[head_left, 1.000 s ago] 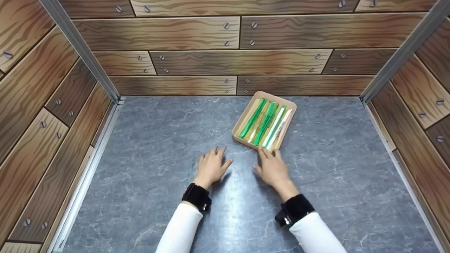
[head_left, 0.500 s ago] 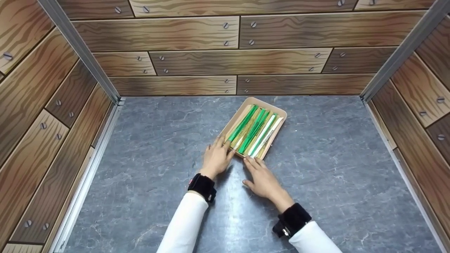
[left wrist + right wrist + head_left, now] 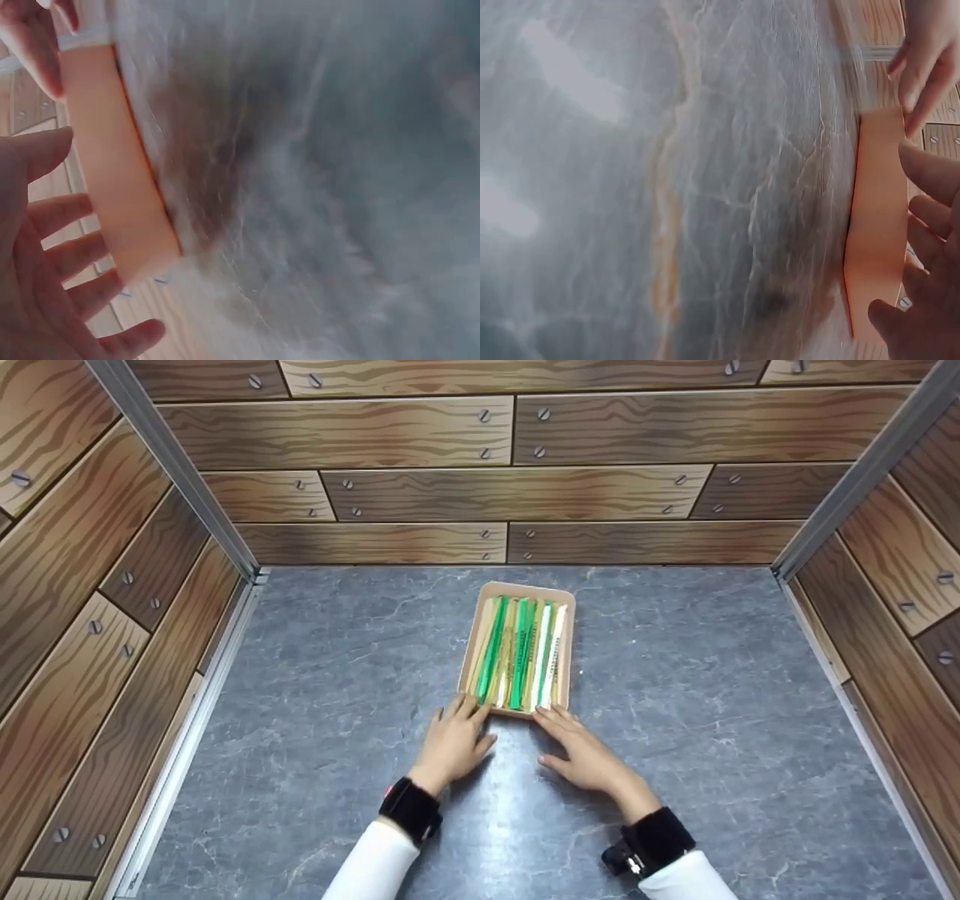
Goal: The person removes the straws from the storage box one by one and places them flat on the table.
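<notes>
Tan tray (image 3: 531, 591), filled with slim stick packets (image 3: 519, 660) in green, white and yellowish wrap, lies on the bench (image 3: 300, 675) just beyond both hands. The packets run lengthwise away from them, probably because they fit the tray best that way. I have the left hand (image 3: 454, 746) at its near left corner and the right hand (image 3: 589, 757) at its near right, fingers fairly straight and spread, thumbs free, neither pinching anything. I judge that wide contact gives even control of the tray's angle. A second ago it lay farther off and slanted, with the left hand apart; now it sits nearly square ahead of both.
</notes>
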`<state>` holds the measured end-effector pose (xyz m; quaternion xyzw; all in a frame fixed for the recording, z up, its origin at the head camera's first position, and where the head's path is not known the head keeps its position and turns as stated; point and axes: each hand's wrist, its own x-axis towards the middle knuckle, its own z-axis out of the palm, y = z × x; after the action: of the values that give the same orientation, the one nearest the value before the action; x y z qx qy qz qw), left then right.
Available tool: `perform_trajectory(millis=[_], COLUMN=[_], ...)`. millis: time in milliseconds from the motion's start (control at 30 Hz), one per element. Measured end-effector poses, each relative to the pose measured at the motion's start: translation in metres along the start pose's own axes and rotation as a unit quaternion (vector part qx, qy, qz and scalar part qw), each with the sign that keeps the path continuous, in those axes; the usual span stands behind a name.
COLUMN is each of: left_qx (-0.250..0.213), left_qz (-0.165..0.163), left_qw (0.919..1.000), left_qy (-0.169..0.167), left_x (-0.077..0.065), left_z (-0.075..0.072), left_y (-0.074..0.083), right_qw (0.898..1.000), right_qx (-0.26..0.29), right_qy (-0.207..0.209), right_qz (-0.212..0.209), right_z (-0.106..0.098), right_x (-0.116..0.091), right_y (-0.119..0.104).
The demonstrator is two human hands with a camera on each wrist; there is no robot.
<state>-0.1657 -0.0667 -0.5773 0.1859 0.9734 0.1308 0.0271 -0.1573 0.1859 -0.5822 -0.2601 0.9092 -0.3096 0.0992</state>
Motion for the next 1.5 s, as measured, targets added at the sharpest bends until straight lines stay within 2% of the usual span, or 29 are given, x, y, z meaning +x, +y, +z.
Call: perform_trajectory(millis=[133, 267, 467, 633, 700, 800, 933, 1000, 1067, 1133, 1233, 1500], left_qx=[-0.024, -0.076, -0.159, -0.21, -0.231, -0.244, -0.224, -0.214, -0.21, -0.211, -0.212, -0.198], left_qz=[0.021, 0.038, 0.042, 0.028, 0.017, -0.003, -0.045, -0.07, -0.091, -0.109, -0.124, -0.112], left_qw=[0.9994, 0.9958, 0.9852, 0.9761, 0.9712, 0.9645, 0.957, 0.9543, 0.9545, 0.9563, 0.959, 0.9635], left_qy=[0.016, 0.035, 0.049, 0.05, 0.058, 0.101, 0.179, 0.197, 0.191, 0.171, 0.142, 0.141], left_x=[-0.017, -0.027, -0.034, -0.032, -0.029, -0.02, 0.003, 0.016, 0.029, 0.037, 0.043, 0.043], left_z=[-0.004, -0.009, -0.014, -0.014, -0.013, -0.009, -0.004, -0.002, 0.0, 0.001, 0.004, 0.006], left_y=[0.005, 0.01, 0.008, 0.0, -0.002, -0.006, -0.013, -0.017, -0.02, -0.022, -0.024, -0.025], right_qw=[0.999, 0.998, 0.994, 0.989, 0.989, 0.99, 0.989, 0.987, 0.983, 0.98, 0.977, 0.967], right_qx=[0.015, 0.03, 0.026, 0.012, -0.002, -0.038, -0.096, -0.114, -0.128, -0.139, -0.151, -0.169], right_qy=[-0.022, -0.045, -0.074, -0.093, -0.093, -0.066, -0.007, 0.015, 0.027, 0.033, 0.031, 0.033], right_qz=[0.018, 0.043, 0.081, 0.11, 0.117, 0.115, 0.109, 0.116, 0.127, 0.136, 0.147, 0.19], right_z=[-0.007, -0.015, -0.02, -0.024, -0.025, -0.026, -0.022, -0.018, -0.013, -0.007, 0.001, 0.011], right_x=[-0.008, -0.019, -0.033, -0.032, -0.028, -0.016, 0.011, 0.026, 0.039, 0.05, 0.062, 0.072], right_y=[-0.002, -0.009, -0.027, -0.043, -0.046, -0.049, -0.051, -0.052, -0.053, -0.053, -0.052, -0.041])
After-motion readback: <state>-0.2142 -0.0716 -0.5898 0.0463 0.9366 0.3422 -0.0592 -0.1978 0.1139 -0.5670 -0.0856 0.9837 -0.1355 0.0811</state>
